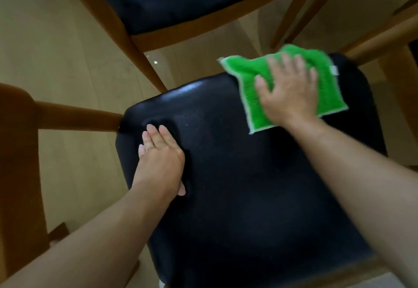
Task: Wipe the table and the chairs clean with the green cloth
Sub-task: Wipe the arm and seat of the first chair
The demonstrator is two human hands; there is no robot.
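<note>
Two chairs, two hands, one green cloth; wiping on the near seat.
Left hand [159,154]: fingers straight, flat, pressing a dent into the near chair's black padded seat [237,186] by its left edge, holding nothing. Right hand [288,91]: fingers spread, palm down, pressing the green cloth [253,70] onto the seat's far right corner. Second chair [181,0], same black seat and wooden frame, stands beyond.

Head cam, steep down, close over chair seat [237,174].
</note>
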